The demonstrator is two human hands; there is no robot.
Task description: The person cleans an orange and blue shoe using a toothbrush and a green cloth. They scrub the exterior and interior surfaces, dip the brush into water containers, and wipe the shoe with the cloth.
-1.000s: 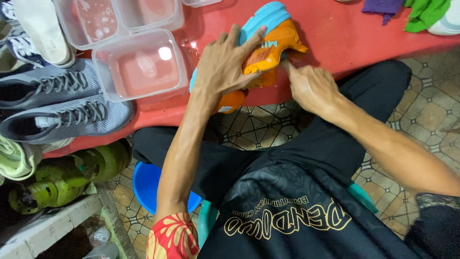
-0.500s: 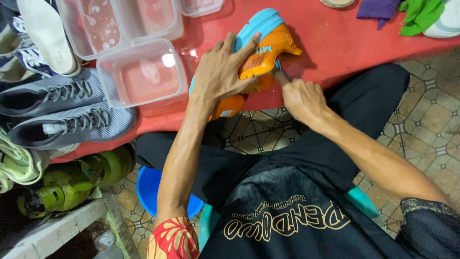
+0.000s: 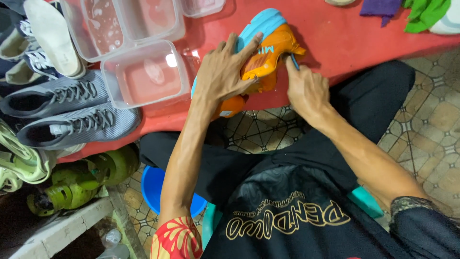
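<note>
An orange shoe with a light-blue sole [image 3: 268, 52] lies on its side at the front edge of a red table [image 3: 345, 38]. My left hand [image 3: 223, 72] is spread flat over its middle and presses it down. At the shoe's heel end is my right hand [image 3: 306, 91], fingers closed around a thin tool with a blue tip [image 3: 293, 61] that touches the shoe. Most of the tool is hidden inside the hand.
Clear plastic tubs of water [image 3: 146, 74] stand left of the shoe. Two grey sneakers [image 3: 72, 124], a white insole [image 3: 48, 36] and a lime shoe [image 3: 19, 158] lie at far left. Green [image 3: 424, 14] and purple [image 3: 378, 7] cloths lie far right. A blue basin [image 3: 153, 184] and a green gas cylinder [image 3: 86, 177] sit on the floor.
My right hand first drew back toward me, then moved up along the heel of the shoe. The left hand stays pressed on the shoe.
</note>
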